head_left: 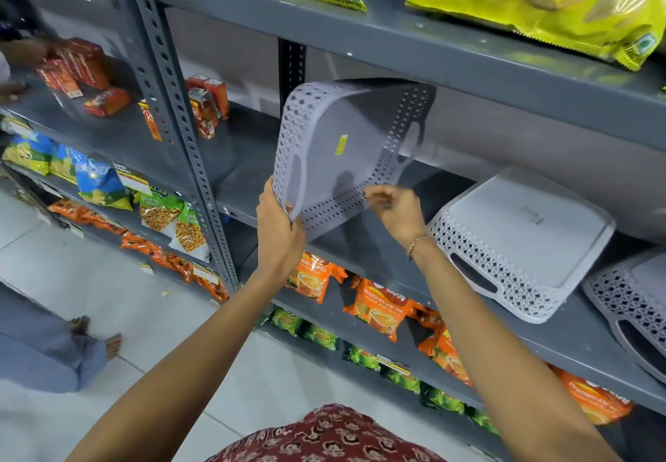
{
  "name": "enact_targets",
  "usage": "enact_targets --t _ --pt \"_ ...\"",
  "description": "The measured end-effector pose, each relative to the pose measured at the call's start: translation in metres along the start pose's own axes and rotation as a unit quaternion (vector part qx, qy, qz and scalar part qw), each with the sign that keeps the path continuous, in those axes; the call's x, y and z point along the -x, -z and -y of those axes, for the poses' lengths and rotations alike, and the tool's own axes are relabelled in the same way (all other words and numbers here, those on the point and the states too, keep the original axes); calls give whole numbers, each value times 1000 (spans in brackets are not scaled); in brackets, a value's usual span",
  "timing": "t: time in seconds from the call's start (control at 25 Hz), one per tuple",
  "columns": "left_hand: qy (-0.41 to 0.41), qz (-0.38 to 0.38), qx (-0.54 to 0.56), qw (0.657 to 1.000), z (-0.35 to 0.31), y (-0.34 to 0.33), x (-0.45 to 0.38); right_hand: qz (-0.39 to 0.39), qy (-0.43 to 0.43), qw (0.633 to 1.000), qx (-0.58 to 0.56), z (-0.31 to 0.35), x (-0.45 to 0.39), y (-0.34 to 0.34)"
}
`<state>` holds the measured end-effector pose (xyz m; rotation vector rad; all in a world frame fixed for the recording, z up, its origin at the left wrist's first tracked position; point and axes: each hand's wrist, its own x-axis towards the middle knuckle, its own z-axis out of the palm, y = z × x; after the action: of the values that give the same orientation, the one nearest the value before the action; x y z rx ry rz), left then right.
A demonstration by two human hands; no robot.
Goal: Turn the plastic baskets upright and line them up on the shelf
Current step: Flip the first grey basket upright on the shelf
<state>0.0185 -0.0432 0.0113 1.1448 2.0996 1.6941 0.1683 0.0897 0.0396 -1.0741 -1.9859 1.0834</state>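
A grey perforated plastic basket (pixel 342 151) is lifted off the grey metal shelf (pixel 252 158) and tipped on edge, its inside with a yellow sticker facing me. My left hand (pixel 279 230) grips its lower left corner by the handle slot. My right hand (pixel 394 209) pinches its lower rim. A second basket (pixel 522 241) lies upside down on the shelf to the right. Further right, a third upside-down basket (pixel 634 306) is cut off by the frame edge.
The shelf above (pixel 396 43) hangs close over the held basket and carries yellow snack bags (pixel 562 0). Orange tea packets (pixel 382 306) fill the shelf below. Red boxes (pixel 205 108) stand left on the basket shelf. Another person's hand (pixel 21 54) and foot (pixel 108 342) are at left.
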Motion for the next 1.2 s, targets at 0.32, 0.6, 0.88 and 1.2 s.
enact_targets --t 0.32,0.6,0.88,1.2 --pt "226 -24 -88 970 13 0 -49 172 20 894 414 -55 -14 13" --pt "281 -4 -162 946 36 1 -99 105 57 882 456 -33 -33 9" --pt "57 36 -181 981 19 -32 -81 121 47 868 478 -25 -43 5" --pt "-137 319 -435 831 2 -69 -65 142 45 862 485 -24 -43 6"
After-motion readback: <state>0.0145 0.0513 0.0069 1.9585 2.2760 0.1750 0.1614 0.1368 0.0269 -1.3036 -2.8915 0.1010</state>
